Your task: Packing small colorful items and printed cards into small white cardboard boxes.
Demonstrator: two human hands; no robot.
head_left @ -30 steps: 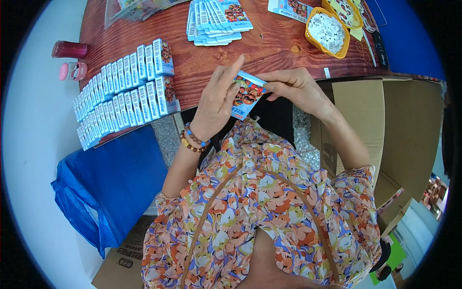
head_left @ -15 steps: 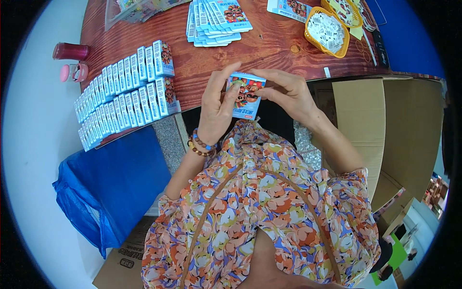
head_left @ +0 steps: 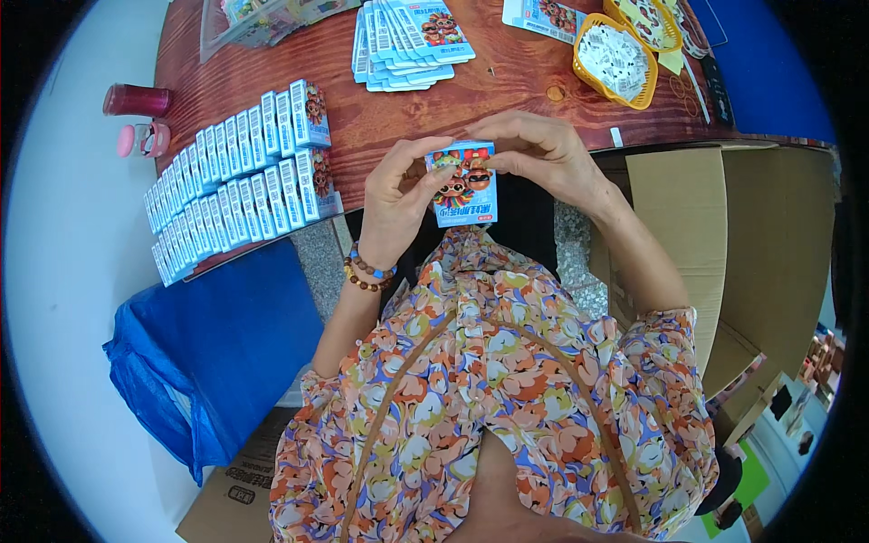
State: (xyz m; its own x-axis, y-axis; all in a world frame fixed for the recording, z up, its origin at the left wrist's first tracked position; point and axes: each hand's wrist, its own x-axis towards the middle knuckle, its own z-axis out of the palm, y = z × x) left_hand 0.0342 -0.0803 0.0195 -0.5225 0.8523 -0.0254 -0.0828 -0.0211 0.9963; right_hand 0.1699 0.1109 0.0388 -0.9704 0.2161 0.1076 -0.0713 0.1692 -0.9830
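Observation:
Between my two hands, over the table's near edge, is a small blue and white printed box [head_left: 466, 195] with colourful cartoon figures on its front. My left hand [head_left: 399, 185] grips its left side, the thumb lying across the front. At the upper right corner my right hand [head_left: 546, 163] pinches it, thumb on the front and fingers curled over the top. The box's back is hidden. Beyond it lies a pile of flat, unfolded blue cartons [head_left: 412, 45]. To the left, two rows of matching filled-out boxes [head_left: 237, 172] stand side by side.
Yellow baskets, one holding small white pieces [head_left: 615, 61], stand at the far right. A clear plastic bin [head_left: 258, 27] sits far left, above a dark red jar [head_left: 136, 100]. An open cardboard carton [head_left: 679, 217] is at the right, a blue bag [head_left: 217, 344] at the left.
The box has turned a little more upright and square to me. My left hand has shifted slightly left, and both hands keep their hold on it.

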